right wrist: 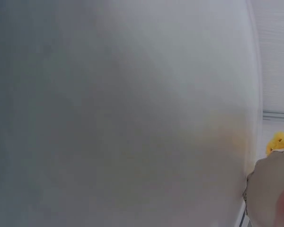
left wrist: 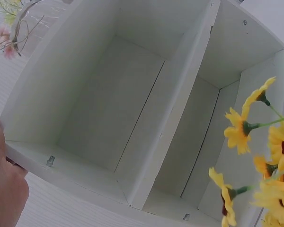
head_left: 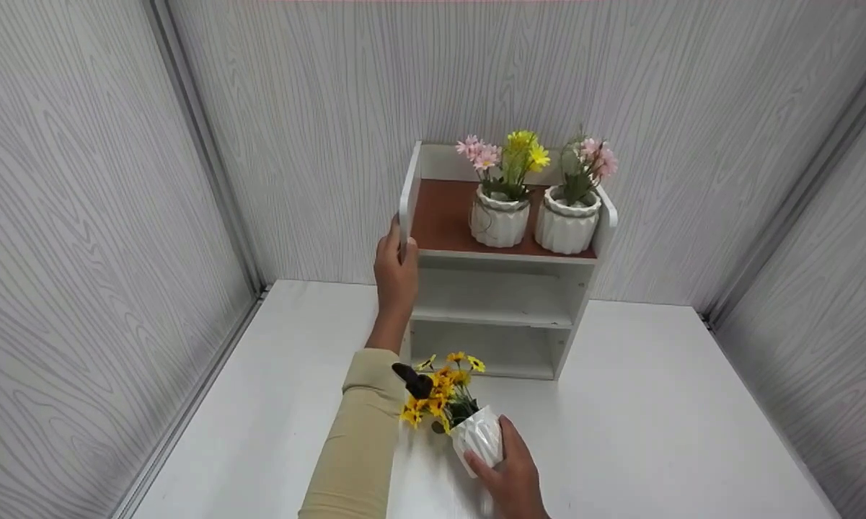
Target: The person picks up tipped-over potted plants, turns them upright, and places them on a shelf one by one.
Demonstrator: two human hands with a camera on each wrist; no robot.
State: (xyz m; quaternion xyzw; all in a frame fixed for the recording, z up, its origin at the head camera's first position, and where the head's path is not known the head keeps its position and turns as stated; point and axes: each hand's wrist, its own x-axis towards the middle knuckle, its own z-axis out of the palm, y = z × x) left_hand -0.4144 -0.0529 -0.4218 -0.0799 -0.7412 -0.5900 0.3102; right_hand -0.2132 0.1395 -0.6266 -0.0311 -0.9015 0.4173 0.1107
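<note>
A small white shelf unit (head_left: 490, 324) with a brown top board stands against the back wall. My left hand (head_left: 396, 280) grips the upper part of its left side panel (head_left: 408, 191); the left wrist view looks into its compartments past that hand (left wrist: 7, 182). In front of the unit, my right hand (head_left: 513, 472) holds a white ribbed flowerpot (head_left: 478, 438), its thumb on the near side. The pot tilts leftward, and its yellow flowers (head_left: 443, 386) lean toward my left sleeve. In the right wrist view, the pot's base (right wrist: 267, 189) shows beside a large blur.
On the brown top board stand two white pots, one with pink and yellow flowers (head_left: 500, 220) and one with pink flowers (head_left: 568, 222). The white table (head_left: 656, 418) lies below, enclosed by wood-grain panels (head_left: 79, 216) left, right and behind.
</note>
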